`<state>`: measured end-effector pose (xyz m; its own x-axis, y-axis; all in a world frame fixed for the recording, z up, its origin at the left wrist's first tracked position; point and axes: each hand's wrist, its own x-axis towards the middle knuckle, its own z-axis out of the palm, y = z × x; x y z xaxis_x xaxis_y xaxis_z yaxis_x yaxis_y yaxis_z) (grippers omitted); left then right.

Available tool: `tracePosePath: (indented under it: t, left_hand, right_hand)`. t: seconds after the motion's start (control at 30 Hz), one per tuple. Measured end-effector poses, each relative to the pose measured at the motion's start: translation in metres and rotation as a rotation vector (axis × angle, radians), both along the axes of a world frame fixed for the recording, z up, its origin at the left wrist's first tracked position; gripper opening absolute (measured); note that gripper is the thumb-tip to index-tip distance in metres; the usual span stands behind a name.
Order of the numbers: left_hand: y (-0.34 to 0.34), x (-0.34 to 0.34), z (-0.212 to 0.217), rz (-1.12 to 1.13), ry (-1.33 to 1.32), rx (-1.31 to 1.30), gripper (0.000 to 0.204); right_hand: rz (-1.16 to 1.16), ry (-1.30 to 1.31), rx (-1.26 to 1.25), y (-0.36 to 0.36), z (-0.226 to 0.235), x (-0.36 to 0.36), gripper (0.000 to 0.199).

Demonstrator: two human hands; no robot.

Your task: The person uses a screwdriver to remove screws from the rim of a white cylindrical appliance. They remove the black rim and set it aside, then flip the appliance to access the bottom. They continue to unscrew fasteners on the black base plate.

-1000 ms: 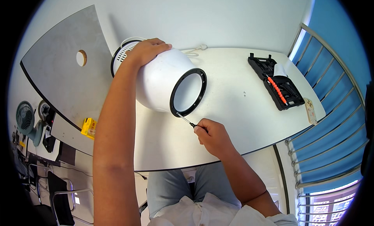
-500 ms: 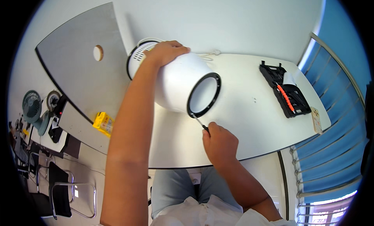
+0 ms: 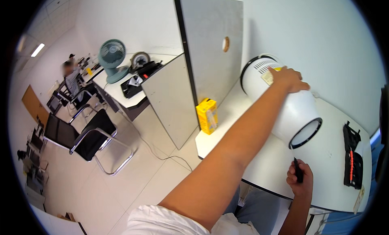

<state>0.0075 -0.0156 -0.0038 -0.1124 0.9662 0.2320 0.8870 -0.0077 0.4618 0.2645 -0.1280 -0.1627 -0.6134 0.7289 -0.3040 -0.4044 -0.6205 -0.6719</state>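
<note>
A white cylindrical appliance (image 3: 279, 109) with black end rings and vent slots lies on its side on the white table (image 3: 267, 170). My left hand (image 3: 288, 80) grips it from above, fingers curved over its side near the slotted end and a yellow label. Below its near end, my right hand (image 3: 300, 179) is closed round the black handle of a screwdriver (image 3: 298, 170). The thin shaft points up at the lower edge of the black ring (image 3: 306, 133); whether the tip touches a screw is too small to tell.
An open black tool case (image 3: 353, 162) with an orange bit extension (image 3: 351, 164) lies at right, near a pale remote control (image 3: 359, 199). Left of my forearm stand a yellow carton (image 3: 207, 116) and a grey partition (image 3: 212, 48). Beyond are a chair (image 3: 95, 133) and a green fan (image 3: 112, 57).
The head view has swung left, so the table and appliance appear further right and more of the room shows. My right hand has turned, exposing more of the screwdriver handle.
</note>
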Motion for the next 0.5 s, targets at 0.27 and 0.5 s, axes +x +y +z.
tracePosePath:
  t: [0.27,0.5]
  left_hand:
    - [-0.015,-0.009,0.005,0.009,-0.026,-0.019,0.066]
    - [-0.014,-0.008,0.007,-0.004,-0.015,-0.040,0.066]
  right_hand:
    - [-0.023,-0.034,-0.083,-0.008,-0.002,-0.014,0.021]
    - [0.100,-0.117,-0.049,0.005,0.001,-0.005,0.026]
